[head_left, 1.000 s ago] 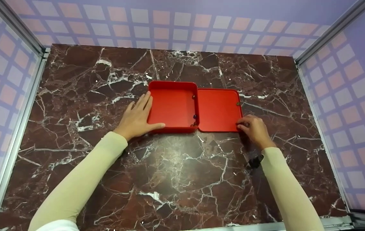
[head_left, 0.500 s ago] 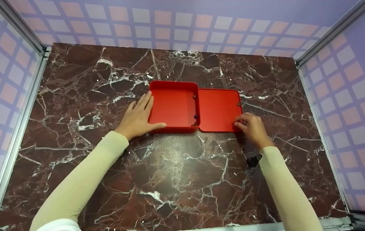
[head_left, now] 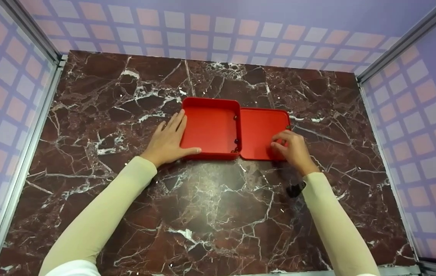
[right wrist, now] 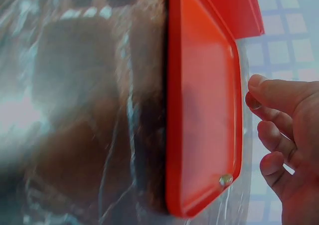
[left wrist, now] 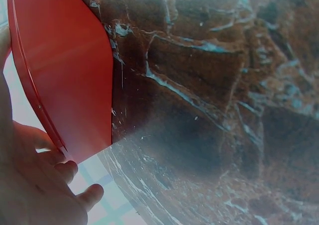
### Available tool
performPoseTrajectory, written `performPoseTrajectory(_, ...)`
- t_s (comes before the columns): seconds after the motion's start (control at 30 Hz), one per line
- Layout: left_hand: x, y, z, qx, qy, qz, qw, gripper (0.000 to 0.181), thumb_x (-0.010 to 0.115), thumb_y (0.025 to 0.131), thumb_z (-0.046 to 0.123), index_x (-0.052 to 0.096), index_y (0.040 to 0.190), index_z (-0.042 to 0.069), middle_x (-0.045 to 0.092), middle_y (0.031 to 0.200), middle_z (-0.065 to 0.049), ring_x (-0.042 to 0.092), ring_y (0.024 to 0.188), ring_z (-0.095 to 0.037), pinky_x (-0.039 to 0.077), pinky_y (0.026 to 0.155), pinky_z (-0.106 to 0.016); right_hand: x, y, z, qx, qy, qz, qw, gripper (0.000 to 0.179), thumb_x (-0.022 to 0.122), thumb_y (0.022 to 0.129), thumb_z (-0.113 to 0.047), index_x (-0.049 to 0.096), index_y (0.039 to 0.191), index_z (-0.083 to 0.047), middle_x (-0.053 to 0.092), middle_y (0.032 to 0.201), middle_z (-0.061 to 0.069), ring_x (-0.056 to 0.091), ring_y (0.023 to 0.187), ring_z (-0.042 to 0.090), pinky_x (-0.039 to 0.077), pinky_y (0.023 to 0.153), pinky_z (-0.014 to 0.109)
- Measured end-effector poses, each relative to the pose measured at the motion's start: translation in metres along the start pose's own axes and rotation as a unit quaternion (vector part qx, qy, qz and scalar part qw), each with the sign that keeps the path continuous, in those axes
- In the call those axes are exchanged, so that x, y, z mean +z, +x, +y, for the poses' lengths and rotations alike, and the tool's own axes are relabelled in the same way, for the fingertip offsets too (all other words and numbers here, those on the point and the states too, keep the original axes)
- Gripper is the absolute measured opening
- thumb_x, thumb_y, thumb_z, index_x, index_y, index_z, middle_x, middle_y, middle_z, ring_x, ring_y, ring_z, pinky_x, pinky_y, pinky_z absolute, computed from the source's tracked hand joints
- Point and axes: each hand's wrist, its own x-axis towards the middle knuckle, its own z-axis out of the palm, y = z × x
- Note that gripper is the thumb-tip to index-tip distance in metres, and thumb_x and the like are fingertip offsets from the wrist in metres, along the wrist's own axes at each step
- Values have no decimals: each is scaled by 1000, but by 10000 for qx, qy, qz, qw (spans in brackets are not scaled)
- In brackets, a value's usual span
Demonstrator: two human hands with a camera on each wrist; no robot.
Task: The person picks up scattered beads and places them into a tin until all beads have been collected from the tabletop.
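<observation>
A square red box (head_left: 209, 128) lies open side up on the marbled table, and its shallow red lid (head_left: 257, 128) lies to its right, inner side up. My left hand (head_left: 168, 140) rests along the box's left wall, the thumb over the front rim. Several small dark marbles (head_left: 236, 141) lie along the box's right wall. One greenish marble (right wrist: 226, 179) sits in the lid's far right corner. My right hand (head_left: 290, 147) is above the lid, pinching a small marble (right wrist: 254, 104) between thumb and index finger; the head view hides this marble.
The brown marbled tabletop (head_left: 210, 214) stretches around the box. Purple walls with pale squares (head_left: 225, 25) enclose the back and both sides, with metal rails (head_left: 53, 99) along the edges. A black strap-like item (head_left: 295, 189) is at the right wrist.
My right hand has lifted from the lid's right edge and moved left over the lid with the marble. My left hand stays on the box. The whole view has shifted slightly.
</observation>
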Motion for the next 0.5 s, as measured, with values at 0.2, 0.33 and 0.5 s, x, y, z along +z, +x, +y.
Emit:
performPoseTrajectory(0.2,0,-1,0,25,2,42,10000,114,54,77,78,12,156,7,0,165,-4,7,153,-25,12,120,-55,4,12,-13,-91,235,-9,9997,10,75,82,-7,75,91,-3,69,87,10,60,71,25,51,66,47)
performPoseTrajectory(0.33,0,-2,-1,32,12,51,10000,114,54,77,78,11,156,8,0,165,-4,7,153,-25,12,120,-56,8,20,-23,-183,300,-11,9994,9,74,84,-9,75,90,-4,70,89,11,60,72,24,52,67,46)
performPoseTrajectory(0.5,1,-2,-1,25,14,74,10000,114,55,77,77,11,156,8,0,165,-4,7,153,-25,12,120,-55,11,28,-36,-214,528,50,9984,9,74,84,-9,75,90,-3,71,90,9,59,71,21,51,67,47)
